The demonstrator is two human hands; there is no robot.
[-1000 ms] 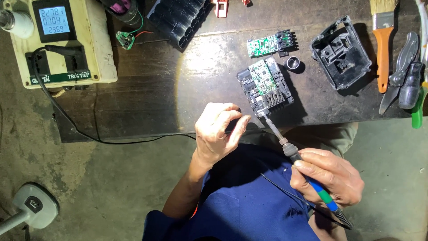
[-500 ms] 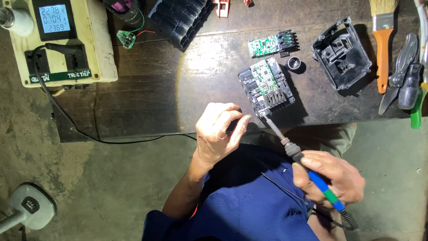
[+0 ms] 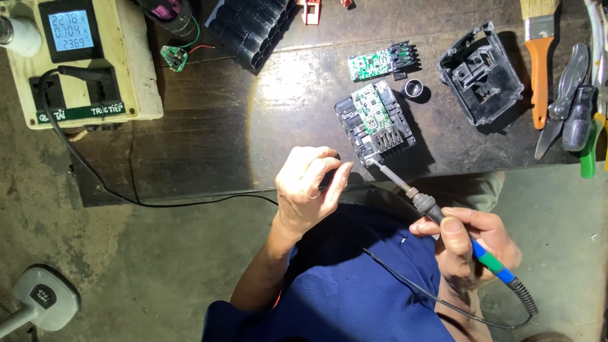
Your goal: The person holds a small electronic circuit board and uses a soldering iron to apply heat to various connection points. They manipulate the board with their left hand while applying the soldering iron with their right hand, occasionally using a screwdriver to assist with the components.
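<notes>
Far left on the dark bench [image 3: 209, 139]: cream meter box [image 3: 136, 69] with lit blue display and black plug, its cable [image 3: 126, 193] trailing off the bench edge. Small round green board [image 3: 173, 57] just beside it. Black cell holder [image 3: 253, 28] at top centre. Loose green circuit board [image 3: 373, 63], small metal ring [image 3: 415, 89] near it. Empty black plastic housing [image 3: 481, 73] to the right. Orange-handled brush [image 3: 539, 60], pliers [image 3: 570, 101] at right edge. Grey device [image 3: 41, 297] on concrete floor, lower left.

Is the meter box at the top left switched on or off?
On: the meter box has its small screen lit pale blue with dark digits showing.
</notes>
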